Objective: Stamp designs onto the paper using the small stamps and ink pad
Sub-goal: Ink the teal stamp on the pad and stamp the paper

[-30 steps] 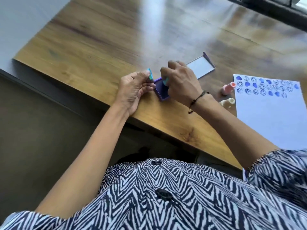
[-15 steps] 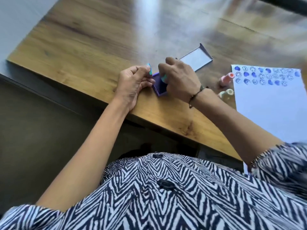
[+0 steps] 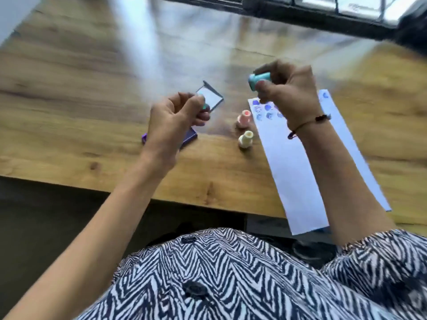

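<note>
My right hand (image 3: 290, 91) is raised above the top of the white paper (image 3: 298, 172) and grips a teal stamp (image 3: 257, 80) lying sideways between thumb and fingers. My left hand (image 3: 172, 118) hovers over the purple ink pad (image 3: 190, 135) and pinches a small teal piece (image 3: 203, 103), likely the stamp's cap. Most of the ink pad is hidden under that hand. Blue stamped marks (image 3: 265, 109) line the paper's top edge, partly behind my right wrist. The frame is blurred by motion.
The ink pad's lid (image 3: 211, 98) lies open-side up beyond my left hand. A pink stamp (image 3: 243, 117) and a cream stamp (image 3: 246, 139) stand between the pad and the paper. The wooden table's near edge (image 3: 208, 204) runs just in front of my body.
My right hand has lifted the teal stamp off the ink pad and carried it right, over the paper's top. My left hand rose slightly. The camera swung right.
</note>
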Demonstrator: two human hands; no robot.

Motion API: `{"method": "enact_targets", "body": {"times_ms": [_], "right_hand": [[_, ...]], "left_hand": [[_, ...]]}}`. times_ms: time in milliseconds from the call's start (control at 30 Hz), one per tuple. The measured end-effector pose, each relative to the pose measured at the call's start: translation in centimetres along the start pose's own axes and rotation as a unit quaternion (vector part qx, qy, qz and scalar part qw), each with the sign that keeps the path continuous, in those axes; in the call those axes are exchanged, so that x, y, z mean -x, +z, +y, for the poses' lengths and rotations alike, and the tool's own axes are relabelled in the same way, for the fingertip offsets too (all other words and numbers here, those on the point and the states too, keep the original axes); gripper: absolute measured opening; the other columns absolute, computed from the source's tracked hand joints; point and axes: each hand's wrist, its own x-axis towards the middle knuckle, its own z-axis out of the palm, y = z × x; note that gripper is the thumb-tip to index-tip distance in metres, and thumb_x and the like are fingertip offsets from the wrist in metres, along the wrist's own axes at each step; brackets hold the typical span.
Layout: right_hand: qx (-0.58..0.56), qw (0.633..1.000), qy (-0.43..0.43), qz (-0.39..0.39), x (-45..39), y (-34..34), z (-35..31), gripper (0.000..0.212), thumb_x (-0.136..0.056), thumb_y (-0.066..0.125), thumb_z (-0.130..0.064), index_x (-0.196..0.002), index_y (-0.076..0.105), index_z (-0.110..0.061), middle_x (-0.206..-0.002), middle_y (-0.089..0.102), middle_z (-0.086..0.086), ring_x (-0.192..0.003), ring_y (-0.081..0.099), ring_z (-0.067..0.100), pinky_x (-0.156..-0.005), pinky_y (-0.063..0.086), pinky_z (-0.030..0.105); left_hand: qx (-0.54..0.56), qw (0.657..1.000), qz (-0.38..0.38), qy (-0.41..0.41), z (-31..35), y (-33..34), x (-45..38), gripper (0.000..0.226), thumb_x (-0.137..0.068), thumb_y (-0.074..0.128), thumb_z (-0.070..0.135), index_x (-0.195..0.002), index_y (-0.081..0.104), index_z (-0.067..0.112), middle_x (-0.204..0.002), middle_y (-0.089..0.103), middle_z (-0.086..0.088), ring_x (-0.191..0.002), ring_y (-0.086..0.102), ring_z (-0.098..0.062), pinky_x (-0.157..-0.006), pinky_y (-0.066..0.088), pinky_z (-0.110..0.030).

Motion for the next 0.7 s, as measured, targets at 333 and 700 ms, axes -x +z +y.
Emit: {"method": "enact_targets", "body": {"times_ms": [333,700], "right_hand": [[0.142,0.972,0.146,0.115,-2.1,-13.4,10.7,0.014,-0.074,0.061,0.0,-0.081,0.065,-0.011,-0.072,0.058,0.009,-0.058,0.053,0.02,-0.071,0.052,0.043],[0.401,0.916,0.035,0.006,-3.9,-13.8,11.5,0.022,-0.081,0.056,-0.009,-0.102,0.063,-0.004,-0.11,0.06,0.025,-0.105,0.056,0.036,-0.088,0.042,0.037]], "left_hand": [[-0.255,0.945,-0.201,0.047,-5.6,18.1,-0.3,0.015,-0.082,0.057,0.021,-0.093,0.057,0.011,-0.088,0.068,0.0,-0.07,0.058,-0.003,-0.061,0.041,-0.009],[-0.331,0.911,-0.2,0.144,-10.4,21.5,-1.6,0.022,-0.083,0.058,0.018,-0.098,0.055,0.003,-0.093,0.069,-0.016,-0.085,0.064,-0.031,-0.077,0.048,-0.038]]}}
